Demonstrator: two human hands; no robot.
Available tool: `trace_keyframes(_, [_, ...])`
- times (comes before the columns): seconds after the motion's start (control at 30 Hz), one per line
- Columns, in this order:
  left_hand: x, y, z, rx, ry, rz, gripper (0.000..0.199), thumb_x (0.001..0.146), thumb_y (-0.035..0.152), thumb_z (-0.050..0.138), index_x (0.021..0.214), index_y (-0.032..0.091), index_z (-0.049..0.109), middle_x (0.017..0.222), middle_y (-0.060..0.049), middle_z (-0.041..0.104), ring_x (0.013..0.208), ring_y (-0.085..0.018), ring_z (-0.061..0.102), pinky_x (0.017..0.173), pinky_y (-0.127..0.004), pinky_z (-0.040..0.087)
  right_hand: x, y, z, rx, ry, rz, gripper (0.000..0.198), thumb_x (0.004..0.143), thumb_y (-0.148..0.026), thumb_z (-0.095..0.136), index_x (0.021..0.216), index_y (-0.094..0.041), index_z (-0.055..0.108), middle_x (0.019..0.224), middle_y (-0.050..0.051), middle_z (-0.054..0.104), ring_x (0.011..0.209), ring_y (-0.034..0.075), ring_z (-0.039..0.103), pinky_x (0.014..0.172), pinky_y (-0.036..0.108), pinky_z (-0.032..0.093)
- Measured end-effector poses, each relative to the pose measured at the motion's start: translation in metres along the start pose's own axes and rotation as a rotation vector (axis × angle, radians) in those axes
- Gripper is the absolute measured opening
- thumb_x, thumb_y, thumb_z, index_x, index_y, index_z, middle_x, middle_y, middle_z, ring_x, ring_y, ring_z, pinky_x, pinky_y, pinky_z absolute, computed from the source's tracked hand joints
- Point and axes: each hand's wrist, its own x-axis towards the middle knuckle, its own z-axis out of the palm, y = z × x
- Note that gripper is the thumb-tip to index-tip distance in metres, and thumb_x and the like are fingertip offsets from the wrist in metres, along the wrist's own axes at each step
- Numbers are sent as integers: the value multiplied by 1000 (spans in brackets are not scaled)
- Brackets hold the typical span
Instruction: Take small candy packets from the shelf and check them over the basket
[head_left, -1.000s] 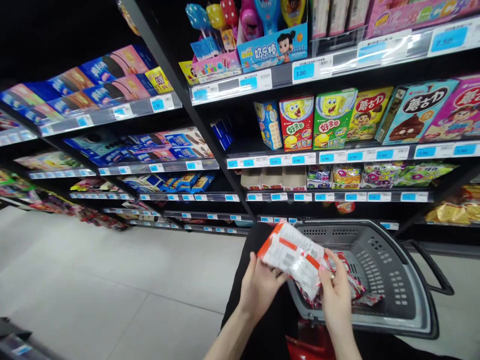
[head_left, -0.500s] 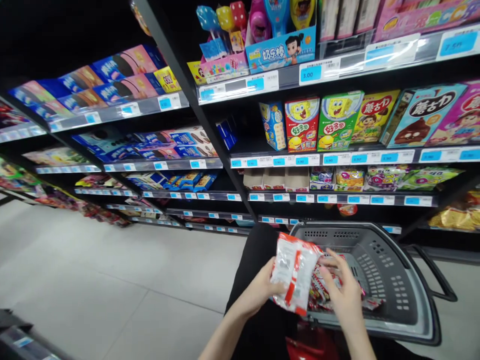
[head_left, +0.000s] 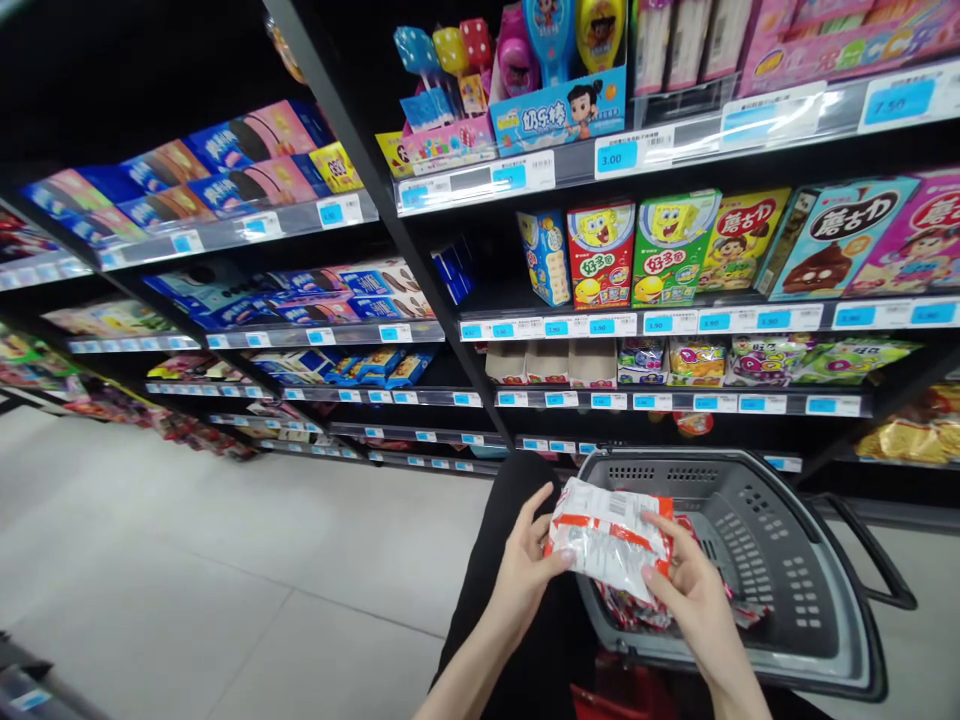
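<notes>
A white and red snack packet (head_left: 611, 535) is held between my two hands over the near left part of a grey shopping basket (head_left: 795, 655). Its printed back, with a barcode and a red band, faces up. My left hand (head_left: 529, 550) grips the packet's left end, thumb on top. At the right end my right hand (head_left: 686, 575) pinches it between thumb and fingers. Beneath, partly hidden by the packet and my right hand, several red and white packets (head_left: 634, 608) lie in the basket.
Shelves ahead hold boxed snacks (head_left: 675, 245), lollipop displays (head_left: 559, 115) and blue biscuit boxes (head_left: 251, 140). The basket's black handle (head_left: 870, 550) sticks out to the right. My knee (head_left: 521, 490) is bent beside the basket. Grey floor tiles (head_left: 225, 560) stretch left.
The packet has turned from upright to lying crosswise. My right hand, loose near its edge before, now grips its right end; my left hand still holds the left end.
</notes>
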Motion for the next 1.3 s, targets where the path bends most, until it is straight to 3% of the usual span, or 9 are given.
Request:
trace_keyframes(0.13, [-5, 3, 1, -94, -158, -115, 69, 52, 12, 72, 117, 21, 50, 109, -10, 57, 99, -25, 53, 82, -32, 41, -4, -3, -5, -168, -27, -17, 42, 69, -39, 64, 106, -19, 60, 103, 10, 65, 72, 21, 63, 60, 27, 51])
trace_keyframes(0.2, [-6, 4, 0, -73, -165, -139, 60, 53, 12, 70, 110, 19, 55, 103, -9, 59, 93, -23, 56, 78, -29, 42, -5, -4, -9, -250, -24, -54, 36, 69, -37, 64, 100, -20, 64, 101, 9, 67, 76, 21, 63, 63, 28, 51])
trace_keyframes(0.33, [-6, 0, -3, 75, -78, -14, 44, 54, 11, 72, 96, 18, 62, 93, -7, 64, 85, -18, 57, 74, -26, 43, -4, -2, -17, -412, 13, -137, 22, 67, -34, 65, 87, -24, 70, 88, 6, 71, 81, 23, 64, 71, 29, 50])
trace_keyframes(0.47, [-6, -4, -4, 213, -14, 60, 40, 51, 11, 73, 90, 18, 67, 86, -5, 67, 79, -18, 60, 69, -25, 45, -1, 0, -18, -463, 86, -208, 15, 67, -35, 65, 74, -24, 72, 76, 6, 71, 71, 23, 64, 63, 29, 50])
trace_keyframes(0.67, [-11, 3, -1, 670, 32, 305, 5, 58, 17, 71, 62, 18, 71, 61, -5, 66, 58, -15, 58, 52, -22, 42, -2, -1, -12, -468, 144, -221, 17, 69, -37, 62, 68, -21, 69, 71, 4, 68, 69, 21, 61, 61, 27, 48])
trace_keyframes(0.77, [-15, 5, 1, 773, 74, 361, 3, 62, 19, 68, 60, 17, 69, 57, -3, 64, 53, -13, 55, 50, -21, 40, -3, 1, -9, -539, 152, -202, 22, 72, -40, 58, 67, -20, 66, 66, 3, 67, 63, 19, 59, 57, 25, 44])
trace_keyframes(0.9, [-17, 5, 6, 702, 133, 277, 13, 68, 24, 63, 61, 13, 63, 57, -2, 60, 55, -11, 52, 52, -20, 39, -6, 0, -3, -591, 160, -197, 28, 75, -43, 53, 64, -19, 61, 56, 0, 59, 52, 15, 52, 51, 23, 39])
trace_keyframes(1.03, [-14, 4, 10, 497, 142, 107, 17, 65, 24, 66, 59, 12, 56, 57, -1, 57, 53, -8, 48, 52, -18, 36, -6, -3, -4, -521, 154, -128, 27, 75, -43, 52, 67, -19, 59, 60, 0, 57, 56, 15, 50, 52, 23, 37])
trace_keyframes(1.3, [-8, -1, 3, 104, 21, -126, 22, 64, 25, 68, 72, 14, 51, 50, 3, 52, 42, -6, 44, 43, -16, 30, -2, -4, -13, -119, 72, 10, 26, 64, -44, 65, 71, -21, 55, 56, -4, 48, 48, 12, 42, 44, 21, 33])
